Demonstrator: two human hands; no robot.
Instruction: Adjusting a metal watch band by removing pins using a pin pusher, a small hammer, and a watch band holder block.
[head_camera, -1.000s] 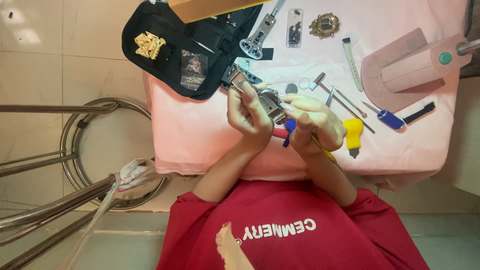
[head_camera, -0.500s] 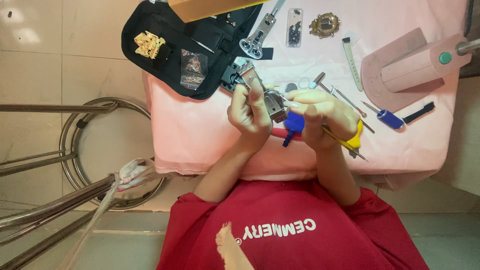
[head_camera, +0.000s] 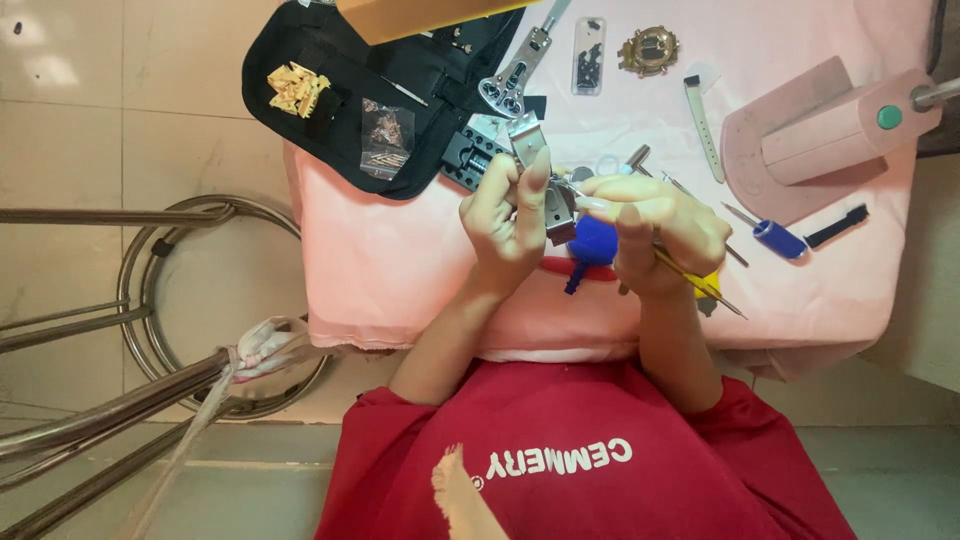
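Hands meet above the near middle of the pink-covered worktop (head_camera: 400, 270), raised a little off the cloth. The left hand (head_camera: 505, 215) has its grip closed around a small silver metal watch part (head_camera: 553, 205), with a metal bracelet link section (head_camera: 527, 138) sticking up past the fingertips. The right hand (head_camera: 650, 230) sits just beside it, grip pinched on a thin yellow-handled tool (head_camera: 690, 280) whose shaft runs out past the wrist toward the right; its forefinger stretches across to touch the silver part. Beneath the two hands lie a blue bulb-shaped piece (head_camera: 592, 243) and a red tool (head_camera: 565, 267) on the cloth, partly hidden by the fingers. To the far left of the worktop a black tool pouch (head_camera: 340, 60) lies open, with a heap of small yellow pieces (head_camera: 297, 88) and a little clear bag of parts (head_camera: 384, 125) on it. A silver case wrench (head_camera: 512, 75) lies at the pouch's edge, and a black block holder (head_camera: 470, 155) sits just beside the left hand. Farther back are a clear packet of small dark parts (head_camera: 589, 55), a brass-coloured watch movement (head_camera: 649, 50) and a pale watch strap (head_camera: 702, 125). To the right stand a pink press-like stand (head_camera: 810, 140), a blue-handled screwdriver (head_camera: 775, 238) and a short black bar (head_camera: 836, 226). Metal stool frames (head_camera: 150, 250) stand on the tiled floor to the left.
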